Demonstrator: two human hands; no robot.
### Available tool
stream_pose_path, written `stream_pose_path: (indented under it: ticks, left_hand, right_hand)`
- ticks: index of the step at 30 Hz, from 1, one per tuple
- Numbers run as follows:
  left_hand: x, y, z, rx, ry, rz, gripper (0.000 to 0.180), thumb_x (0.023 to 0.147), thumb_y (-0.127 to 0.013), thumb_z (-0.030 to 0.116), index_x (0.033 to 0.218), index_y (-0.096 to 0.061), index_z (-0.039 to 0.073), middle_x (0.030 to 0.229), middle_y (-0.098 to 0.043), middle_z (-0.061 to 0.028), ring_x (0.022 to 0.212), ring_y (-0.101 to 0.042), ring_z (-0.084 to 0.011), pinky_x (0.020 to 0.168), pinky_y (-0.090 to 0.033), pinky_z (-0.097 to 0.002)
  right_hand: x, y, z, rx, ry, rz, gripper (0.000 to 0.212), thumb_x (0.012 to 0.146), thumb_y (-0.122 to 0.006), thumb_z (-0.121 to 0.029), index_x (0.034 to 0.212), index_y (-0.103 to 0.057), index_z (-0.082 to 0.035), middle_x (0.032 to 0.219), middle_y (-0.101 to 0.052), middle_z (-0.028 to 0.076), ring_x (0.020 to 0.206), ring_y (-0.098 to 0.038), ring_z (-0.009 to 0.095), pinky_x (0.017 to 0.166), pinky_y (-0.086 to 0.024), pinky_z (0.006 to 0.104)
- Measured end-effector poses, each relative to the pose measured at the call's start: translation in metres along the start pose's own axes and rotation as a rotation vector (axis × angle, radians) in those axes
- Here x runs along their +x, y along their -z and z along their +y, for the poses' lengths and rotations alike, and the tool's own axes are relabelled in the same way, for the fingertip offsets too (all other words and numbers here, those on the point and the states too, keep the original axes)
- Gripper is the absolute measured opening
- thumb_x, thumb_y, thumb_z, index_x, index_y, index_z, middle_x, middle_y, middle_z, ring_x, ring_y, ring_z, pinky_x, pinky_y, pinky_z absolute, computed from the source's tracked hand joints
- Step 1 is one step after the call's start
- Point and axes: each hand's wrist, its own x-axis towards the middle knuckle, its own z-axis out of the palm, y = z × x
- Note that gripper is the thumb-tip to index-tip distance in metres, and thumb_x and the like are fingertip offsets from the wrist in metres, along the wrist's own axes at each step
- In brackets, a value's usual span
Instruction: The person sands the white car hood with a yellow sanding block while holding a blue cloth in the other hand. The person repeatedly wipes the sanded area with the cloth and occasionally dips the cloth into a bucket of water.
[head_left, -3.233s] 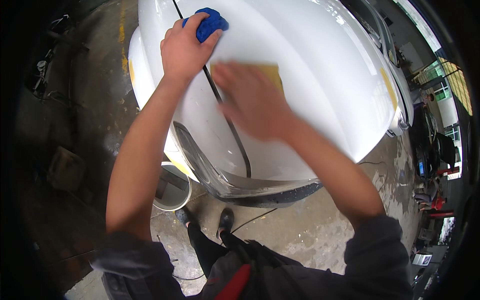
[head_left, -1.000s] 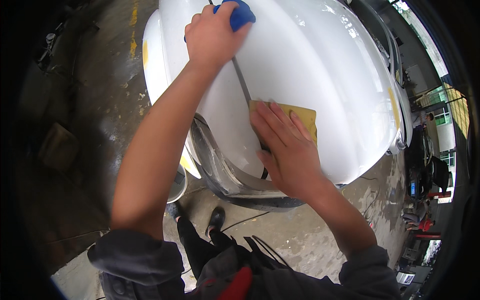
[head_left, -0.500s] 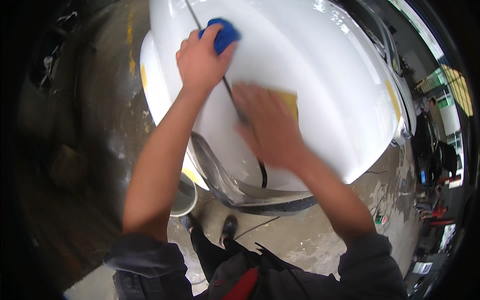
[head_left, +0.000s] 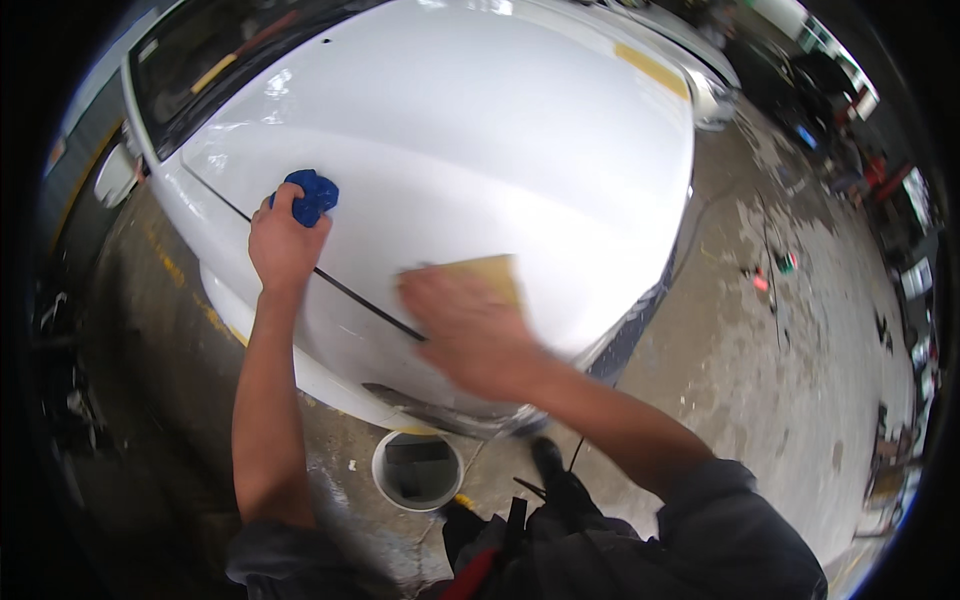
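My left hand (head_left: 283,248) is closed round a crumpled blue cloth (head_left: 314,196) on the white car hood (head_left: 420,160), beside the dark seam between hood and fender. Lower and further right, my right hand (head_left: 462,325) presses a yellow sheet of sandpaper (head_left: 500,275) against the hood. Its fingers lie over the sheet, whose far and right edges stick out past them. This hand is blurred by motion, and most of the sheet is hidden beneath it.
A white bucket (head_left: 377,475) with grey liquid stands on the floor by the front corner. Yellow tape (head_left: 652,70) lines the hood's far right edge. Clear film covers the headlight (head_left: 430,412). Small items and a cable lie on the wet concrete floor (head_left: 740,340) at the right.
The view has turned, bringing the windshield and mirror into sight and more floor at the right. Both hands appear lower and further left, still with the cloth and the sandpaper.
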Motion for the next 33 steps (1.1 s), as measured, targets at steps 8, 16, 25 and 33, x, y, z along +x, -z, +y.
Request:
stream_pose_path:
  ticks: [8,16,25,33]
  left_hand:
    - [-0.002,0.026,0.158,-0.625,-0.435,-0.268,0.043,0.078,-0.087,0.03,0.111,-0.065,0.016,0.094,-0.078,-0.0136,0.089,-0.075,-0.0407,0.078,-0.061,-0.0493]
    - [0.014,0.06,0.199,-0.583,-0.616,-0.329,0.039,0.08,-0.086,0.027,0.11,-0.065,0.013,0.084,-0.077,-0.0147,0.078,-0.076,-0.0394,0.071,-0.061,-0.0457]
    - [0.05,0.036,0.093,-0.482,-0.566,-0.192,0.042,0.082,-0.086,0.021,0.118,-0.067,0.013,0.101,-0.077,-0.0161,0.095,-0.076,-0.0395,0.083,-0.061,-0.0439]
    - [0.117,-0.02,-0.063,-0.209,-0.438,-0.154,0.043,0.089,-0.082,0.027,0.128,-0.066,0.017,0.114,-0.075,-0.0163,0.105,-0.072,-0.0399,0.09,-0.06,-0.0474]
  right_hand:
    - [0.004,0.01,-0.011,-0.155,-0.434,-0.033,0.066,0.11,-0.04,-0.045,0.161,-0.038,-0.003,0.164,-0.045,0.015,0.154,-0.039,0.031,0.128,-0.027,0.0498]
    - [-0.031,0.037,0.035,-0.232,-0.607,0.097,0.064,0.112,-0.037,-0.046,0.161,-0.041,-0.006,0.166,-0.045,0.015,0.158,-0.035,0.03,0.132,-0.021,0.0474]
    - [-0.015,0.046,0.031,-0.153,-0.587,-0.049,0.068,0.112,-0.036,-0.042,0.166,-0.033,-0.002,0.176,-0.029,0.015,0.165,-0.023,0.027,0.133,-0.02,0.0437]
    - [0.08,-0.022,-0.057,-0.208,-0.637,0.039,0.067,0.113,-0.035,-0.042,0.167,-0.031,-0.004,0.175,-0.03,0.015,0.165,-0.021,0.028,0.134,-0.017,0.0464]
